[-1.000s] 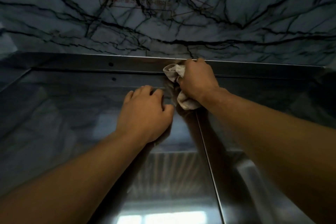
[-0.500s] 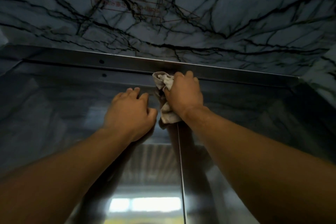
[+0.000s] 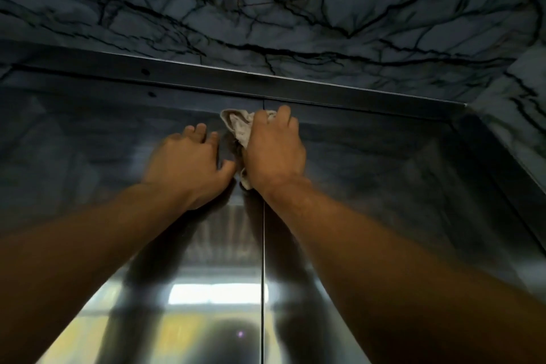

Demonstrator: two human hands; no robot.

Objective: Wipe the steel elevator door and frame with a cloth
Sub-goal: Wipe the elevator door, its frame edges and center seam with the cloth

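Right hand (image 3: 273, 154) grips cloth (image 3: 240, 127), pressed on door (image 3: 369, 174) top at seam, frame (image 3: 295, 89) just above. Left hand (image 3: 189, 162) flat on door, fingers spread. Risk: bare palm smudging the steel beside cloth.

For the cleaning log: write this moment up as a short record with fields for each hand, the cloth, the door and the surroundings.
right hand: right hand grips the cloth against the door, just below the top frame
left hand: left hand rests on the left panel, blurred
cloth: cloth, pale, bunched, over the centre seam
door: steel elevator door, panels closed
frame: top frame, steel strip
surroundings: dark-veined marble wall above
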